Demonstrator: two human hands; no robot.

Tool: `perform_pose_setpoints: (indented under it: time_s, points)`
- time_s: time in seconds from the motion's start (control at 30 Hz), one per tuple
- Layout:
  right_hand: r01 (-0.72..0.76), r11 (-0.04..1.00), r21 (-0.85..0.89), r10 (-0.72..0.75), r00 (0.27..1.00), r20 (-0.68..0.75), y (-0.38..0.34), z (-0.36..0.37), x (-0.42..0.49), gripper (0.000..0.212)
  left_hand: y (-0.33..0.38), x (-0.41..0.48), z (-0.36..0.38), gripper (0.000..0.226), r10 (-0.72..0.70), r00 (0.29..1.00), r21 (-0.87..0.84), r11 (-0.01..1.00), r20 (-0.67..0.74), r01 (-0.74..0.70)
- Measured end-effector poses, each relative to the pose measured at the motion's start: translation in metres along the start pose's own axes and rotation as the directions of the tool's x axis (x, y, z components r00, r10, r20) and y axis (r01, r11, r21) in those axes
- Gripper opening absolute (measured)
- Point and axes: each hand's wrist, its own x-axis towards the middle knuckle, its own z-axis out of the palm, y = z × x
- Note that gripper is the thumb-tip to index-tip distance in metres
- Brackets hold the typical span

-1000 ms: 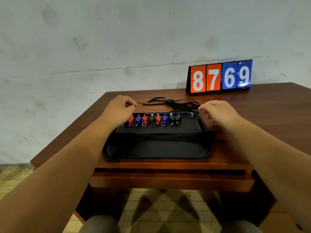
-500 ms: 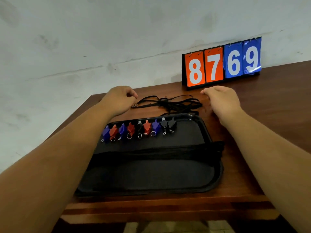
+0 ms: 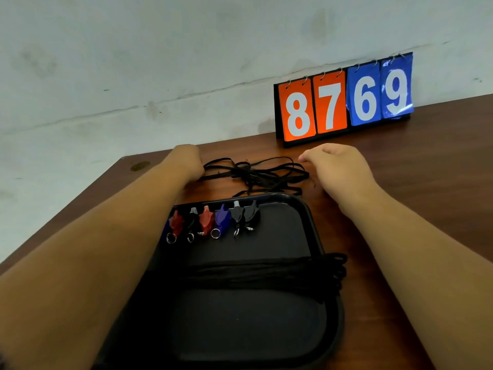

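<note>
Black cords (image 3: 256, 173) lie at 12 o'clock of the tray (image 3: 310, 222); your left hand (image 3: 186, 161) hides its fingers, grip untellable; your right hand (image 3: 338, 166) keeps fingers released.

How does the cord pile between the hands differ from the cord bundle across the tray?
The cord pile lies loose and tangled on the table, behind the tray; the cord bundle lies gathered and straight across the tray, its end overhanging the right rim. Both are black.

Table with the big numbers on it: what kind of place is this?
Probably a plain indoor workroom: a wooden table stands against a bare, stained white wall, with a flip scoreboard reading 8769 and a black tray of whistles on it.
</note>
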Motion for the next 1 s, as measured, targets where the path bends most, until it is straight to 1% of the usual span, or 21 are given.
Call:
perform_pose_setpoints:
  time_s: [0.07,0.13,0.2,0.37,0.5,0.53,0.63,0.67,0.83,1.0]
  points:
    - [0.002,1.0,0.007,-0.002,1.0,0.001,0.001,0.0,0.001,0.022,-0.002,0.004,0.004,0.027,-0.018,1.0,0.021,1.0,-0.026,0.018]
    - [-0.003,1.0,0.01,0.003,1.0,0.003,0.001,0.001,0.002,0.022,-0.001,0.005,0.004,0.024,-0.041,0.998,-0.019,0.999,-0.051,0.04]
    - [-0.008,1.0,0.006,0.008,1.0,0.006,0.002,0.001,0.003,0.023,0.003,-0.001,0.0,0.019,-0.037,0.997,-0.077,0.997,-0.066,0.032]
    - [-0.014,1.0,0.023,0.014,1.0,0.004,0.002,-0.001,0.003,0.023,0.013,-0.014,-0.017,0.023,-0.01,0.988,-0.266,0.964,-0.157,-0.033]
    - [-0.024,0.999,0.029,0.023,0.999,0.033,0.001,-0.004,0.0,0.022,0.024,-0.031,-0.045,0.008,0.031,0.975,-0.351,0.93,-0.222,-0.11]
    - [-0.018,0.999,0.03,0.017,0.999,0.04,0.0,-0.005,-0.003,0.023,0.025,-0.036,-0.053,0.005,0.043,0.97,-0.375,0.917,-0.239,-0.133]
    - [-0.001,0.999,0.04,-0.001,0.999,0.051,-0.004,-0.008,-0.013,0.022,0.026,-0.054,-0.082,0.007,0.051,0.96,-0.502,0.844,-0.274,-0.188]
    - [0.0,0.999,0.042,-0.002,0.999,0.048,-0.006,-0.008,-0.017,0.022,0.028,-0.06,-0.093,0.007,0.058,0.956,-0.521,0.829,-0.287,-0.206]
    - [0.048,0.999,-0.001,-0.048,0.999,0.008,-0.021,-0.008,-0.035,0.017,0.033,-0.09,-0.146,0.004,0.079,0.921,-0.512,0.812,-0.381,-0.281]
    - [0.174,0.981,-0.08,-0.168,0.983,0.079,-0.075,-0.003,-0.051,0.014,0.034,-0.116,-0.187,0.009,0.123,0.896,-0.513,0.783,-0.427,-0.352]
